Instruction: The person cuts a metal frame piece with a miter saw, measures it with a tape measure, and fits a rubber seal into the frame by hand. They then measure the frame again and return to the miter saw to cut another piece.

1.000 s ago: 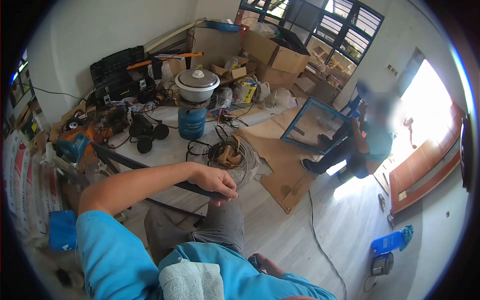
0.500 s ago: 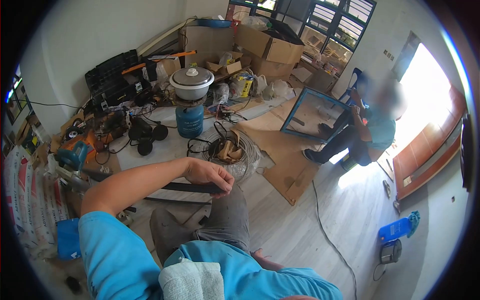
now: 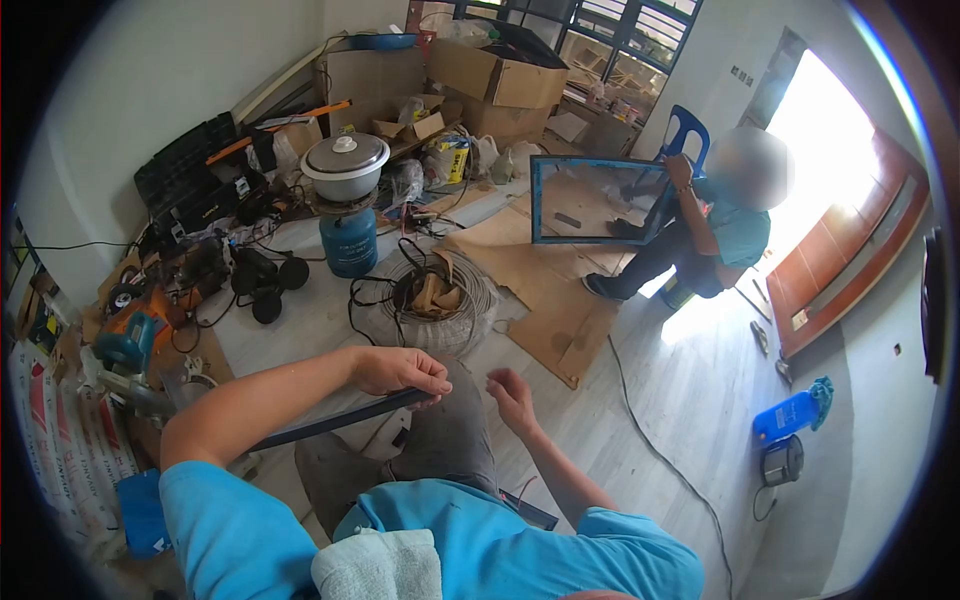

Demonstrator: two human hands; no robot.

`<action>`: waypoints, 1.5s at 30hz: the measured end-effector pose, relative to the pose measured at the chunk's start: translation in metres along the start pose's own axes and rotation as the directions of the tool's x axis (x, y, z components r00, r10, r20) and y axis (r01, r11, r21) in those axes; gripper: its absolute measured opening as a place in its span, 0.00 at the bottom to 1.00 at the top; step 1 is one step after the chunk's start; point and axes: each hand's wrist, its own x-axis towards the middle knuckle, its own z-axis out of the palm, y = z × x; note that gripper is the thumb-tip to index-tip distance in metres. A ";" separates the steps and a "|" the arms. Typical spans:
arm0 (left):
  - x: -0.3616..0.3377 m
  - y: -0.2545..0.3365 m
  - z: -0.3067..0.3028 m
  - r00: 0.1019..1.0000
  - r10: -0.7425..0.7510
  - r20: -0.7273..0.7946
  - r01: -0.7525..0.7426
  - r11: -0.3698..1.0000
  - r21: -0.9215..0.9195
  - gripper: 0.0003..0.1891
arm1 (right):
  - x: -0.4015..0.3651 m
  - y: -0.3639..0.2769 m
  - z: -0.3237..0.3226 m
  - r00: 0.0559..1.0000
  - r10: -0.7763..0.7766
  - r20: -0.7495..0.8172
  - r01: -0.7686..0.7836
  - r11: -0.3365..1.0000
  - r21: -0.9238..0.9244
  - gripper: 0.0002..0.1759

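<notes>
My left hand (image 3: 403, 373) is closed around the upper end of a long, narrow black strip (image 3: 335, 421), which slants down to the left beneath my forearm. Its end comes just past my fingers, above my grey trouser leg (image 3: 450, 430). Across from it, to the right of my knee, my right hand (image 3: 514, 402) is raised with its fingers curled in. I cannot tell whether anything small is pinched there. By my right hip lies a flat dark object (image 3: 533, 514) with a thin red wire near it, partly hidden by my shirt.
A coil of grey cable (image 3: 425, 300) sits ahead, behind it a blue gas cylinder (image 3: 348, 243) bearing a lidded pot (image 3: 345, 180). Tools crowd the left. At right a seated person (image 3: 735, 225) holds a blue-edged frame (image 3: 536, 200) over cardboard (image 3: 565, 335). A cable (image 3: 650, 455) crosses the floor.
My right hand has come up from beside my hip toward my left hand. The strip now tilts more steeply. The other person has turned the frame more level, and the view has shifted slightly.
</notes>
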 end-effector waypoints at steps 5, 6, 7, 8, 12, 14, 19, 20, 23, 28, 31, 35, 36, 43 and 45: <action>-0.005 0.001 -0.002 0.995 0.074 -0.070 -0.070 0.996 0.052 0.14 | -0.010 -0.130 0.041 0.942 -0.192 0.274 0.086 0.930 0.357 0.10; -0.006 0.002 -0.002 0.994 0.073 -0.076 -0.067 0.994 0.081 0.16 | -0.012 -0.138 0.046 0.934 -0.203 0.294 0.091 0.931 0.353 0.10; -0.006 0.004 0.000 0.994 0.075 -0.083 -0.065 0.992 0.110 0.18 | -0.014 -0.146 0.052 0.925 -0.213 0.316 0.096 0.933 0.348 0.10; -0.006 0.007 0.001 0.993 0.076 -0.090 -0.063 0.988 0.139 0.20 | -0.013 -0.156 0.060 0.904 -0.266 0.335 0.140 0.924 0.356 0.11; -0.010 0.016 0.014 0.998 0.031 -0.051 -0.020 0.979 0.205 0.30 | -0.015 -0.174 0.071 0.937 -0.175 0.304 0.101 0.964 0.245 0.10; 0.002 0.005 0.002 0.997 -0.074 -0.005 0.073 0.986 0.147 0.34 | -0.015 -0.172 0.068 0.928 -0.144 0.343 0.086 0.980 0.181 0.10; -0.004 0.018 0.025 0.993 -0.062 -0.101 0.085 0.966 0.245 0.47 | -0.020 -0.178 0.073 0.952 -0.067 0.298 0.020 0.988 0.156 0.11; -0.004 0.016 0.024 0.992 -0.034 -0.124 0.063 0.971 0.232 0.44 | -0.019 -0.175 0.073 0.957 -0.051 0.286 0.004 0.987 0.160 0.12; -0.009 0.014 0.021 0.985 0.067 -0.160 -0.013 0.949 0.316 0.39 | -0.013 -0.169 0.069 0.975 -0.069 0.211 0.028 0.982 0.189 0.12; -0.045 0.003 0.027 0.947 0.207 -0.244 0.088 0.564 0.821 0.31 | -0.004 -0.171 0.057 0.992 -0.078 0.095 0.057 0.978 0.201 0.13; -0.048 -0.002 0.042 0.906 0.273 -0.323 0.117 0.571 0.813 0.28 | -0.002 -0.167 0.055 0.989 -0.083 0.119 0.057 0.977 0.204 0.10; -0.048 0.008 0.048 0.814 0.502 -0.291 0.033 0.461 0.887 0.23 | 0.002 -0.181 0.062 0.995 -0.103 -0.009 0.102 0.962 0.252 0.04; -0.047 0.013 0.048 0.824 0.486 -0.292 0.039 0.466 0.884 0.23 | 0.003 -0.179 0.063 0.993 -0.111 -0.031 0.115 0.967 0.226 0.04; -0.044 0.034 0.055 0.865 0.340 -0.369 0.142 0.539 0.830 0.23 | 0.001 -0.183 0.060 0.803 -0.593 -0.061 0.533 0.760 -0.372 0.12; -0.041 0.038 0.055 0.863 0.323 -0.388 0.155 0.561 0.813 0.22 | 0.003 -0.190 0.061 0.781 -0.621 -0.074 0.553 0.741 -0.382 0.11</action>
